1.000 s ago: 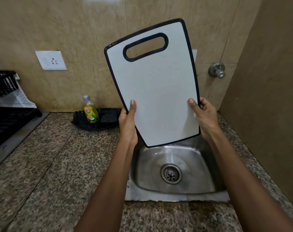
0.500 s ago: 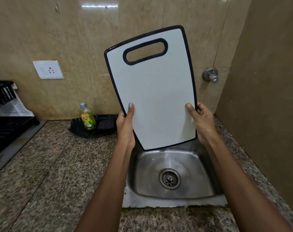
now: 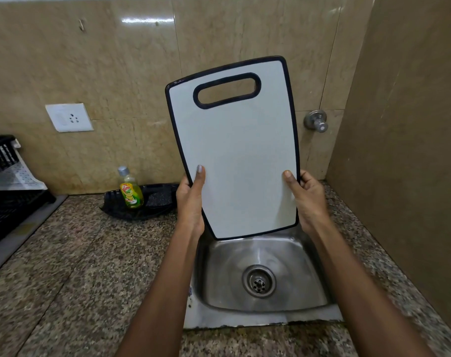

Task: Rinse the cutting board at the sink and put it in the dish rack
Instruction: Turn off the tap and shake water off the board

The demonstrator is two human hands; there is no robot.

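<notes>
Holding the cutting board [image 3: 239,155] upright over the sink [image 3: 260,264], we had both hands on its lower half. Our left hand [image 3: 190,199] gripped the left edge with the thumb laid flat on the white face, and our right hand [image 3: 306,199] clamped the right edge the same way, thumb in front, fingers curled round behind. So neither hand was loose, both were wrapped on the board.

The board was white with a dark rim, handle slot at the top, and it leaned a little to the left. Its bottom edge hung just above the back of the steel basin, not touching it as far as we could tell. The drain [image 3: 259,280] sat in the middle of the basin, which looked dry.

On the speckled granite surface [image 3: 72,266] to the left there was a dish soap bottle [image 3: 130,189] standing in a black tray [image 3: 142,204] against the wall. Further left, at the edge of view, was the black dish rack [image 3: 5,191], well apart from the board. A wall socket [image 3: 69,117] was on the tiles above it, and a metal tap knob [image 3: 317,121] stuck out of the wall right of the board.
</notes>
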